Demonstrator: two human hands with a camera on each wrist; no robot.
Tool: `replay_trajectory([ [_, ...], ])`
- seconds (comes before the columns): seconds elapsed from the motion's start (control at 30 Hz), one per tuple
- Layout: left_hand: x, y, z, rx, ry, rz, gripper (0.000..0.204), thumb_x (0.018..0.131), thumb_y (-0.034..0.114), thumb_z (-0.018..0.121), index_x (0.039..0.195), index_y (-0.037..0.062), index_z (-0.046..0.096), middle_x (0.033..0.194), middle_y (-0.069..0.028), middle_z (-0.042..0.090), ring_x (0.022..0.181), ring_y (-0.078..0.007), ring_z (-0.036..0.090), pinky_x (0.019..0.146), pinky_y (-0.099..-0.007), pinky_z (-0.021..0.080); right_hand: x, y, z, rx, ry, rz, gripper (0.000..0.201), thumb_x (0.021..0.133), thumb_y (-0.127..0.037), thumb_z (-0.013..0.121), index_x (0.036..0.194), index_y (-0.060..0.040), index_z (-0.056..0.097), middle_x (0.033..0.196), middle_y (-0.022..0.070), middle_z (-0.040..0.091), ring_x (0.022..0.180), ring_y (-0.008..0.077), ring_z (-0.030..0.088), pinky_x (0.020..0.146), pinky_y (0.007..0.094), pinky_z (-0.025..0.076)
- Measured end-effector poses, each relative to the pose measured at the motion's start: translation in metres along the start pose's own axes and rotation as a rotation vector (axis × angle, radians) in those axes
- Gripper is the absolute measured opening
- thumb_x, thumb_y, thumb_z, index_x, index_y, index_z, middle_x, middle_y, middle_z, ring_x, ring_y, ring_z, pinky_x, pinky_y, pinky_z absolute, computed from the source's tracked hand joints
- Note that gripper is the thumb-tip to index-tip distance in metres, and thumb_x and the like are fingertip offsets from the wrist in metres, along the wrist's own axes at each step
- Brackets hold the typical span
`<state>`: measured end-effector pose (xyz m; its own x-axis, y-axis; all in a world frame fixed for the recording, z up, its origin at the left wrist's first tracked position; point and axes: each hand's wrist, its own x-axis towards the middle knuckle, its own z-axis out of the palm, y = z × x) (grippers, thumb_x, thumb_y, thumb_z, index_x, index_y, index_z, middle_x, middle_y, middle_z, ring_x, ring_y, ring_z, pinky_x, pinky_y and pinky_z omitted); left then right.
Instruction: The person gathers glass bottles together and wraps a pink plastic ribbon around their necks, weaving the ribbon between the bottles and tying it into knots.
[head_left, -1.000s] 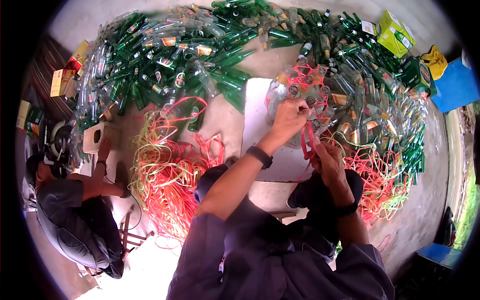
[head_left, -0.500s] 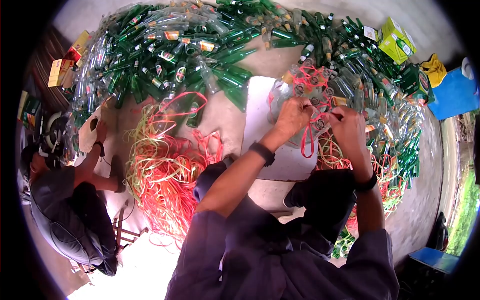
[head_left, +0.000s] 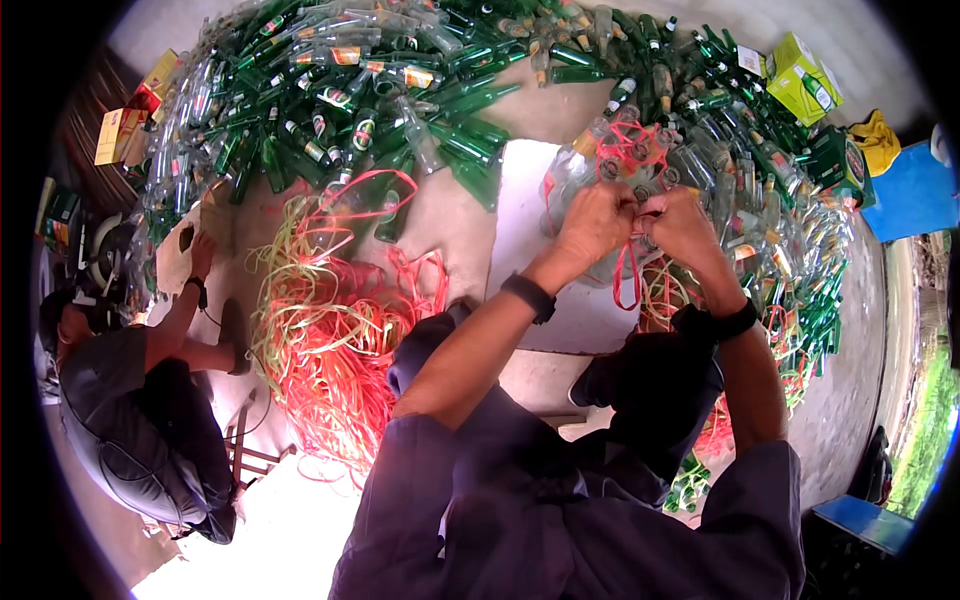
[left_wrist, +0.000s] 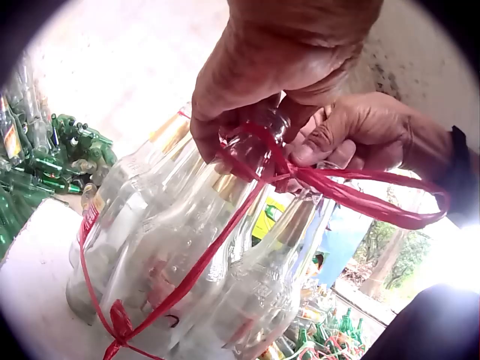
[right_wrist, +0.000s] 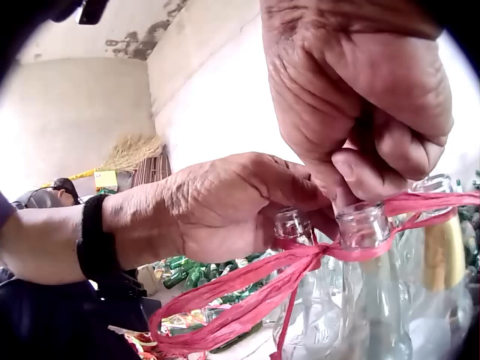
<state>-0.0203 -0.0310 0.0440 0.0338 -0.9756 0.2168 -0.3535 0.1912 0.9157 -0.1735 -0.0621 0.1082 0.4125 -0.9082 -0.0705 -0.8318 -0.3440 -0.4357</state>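
Observation:
Clear bottles [left_wrist: 172, 240] stand in a bundle, with red ribbon [left_wrist: 206, 259] looped round their necks and bodies. The left hand [head_left: 597, 222] curls its fingers at a bottle neck with ribbon on it, its fingertips partly hidden. Close against it, the right hand [head_left: 685, 230] pinches the ribbon beside the knot [right_wrist: 319, 251]. From the knot a doubled loop [right_wrist: 217, 300] sticks out past the bottles. In the right wrist view the left hand [right_wrist: 225, 199] lies behind one bottle mouth, and the right hand [right_wrist: 364, 105] bends its fingers over another.
The bottles stand on a white board [head_left: 520, 230]. Piles of green and clear bottles [head_left: 470, 150] curve round the far side. Red and yellow-green ribbon [head_left: 335, 370] lies heaped at the left, more at the right. Another person [head_left: 140, 400] sits at the far left.
The right hand has risen from the lower right of the bundle, then moved left to meet the left hand. The left hand has stayed near the necks. The ribbon loop now hangs below both hands.

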Motion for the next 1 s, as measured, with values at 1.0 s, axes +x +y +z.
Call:
replay_trajectory([
  [1.0,-0.01,0.003,-0.002,0.318,0.195,0.301,0.011,0.078,0.007,0.069,0.088,0.0071,0.072,0.079,-0.0103,0.07,0.091,-0.0299,0.064,0.083,-0.0424,0.049,-0.008,0.012,0.007,0.424,-0.03,0.096,0.018,0.082,-0.01,0.065,0.093,0.0023,0.071,0.073,0.0117,0.069,0.065,0.0186,0.064,0.061,0.0341,0.05],
])
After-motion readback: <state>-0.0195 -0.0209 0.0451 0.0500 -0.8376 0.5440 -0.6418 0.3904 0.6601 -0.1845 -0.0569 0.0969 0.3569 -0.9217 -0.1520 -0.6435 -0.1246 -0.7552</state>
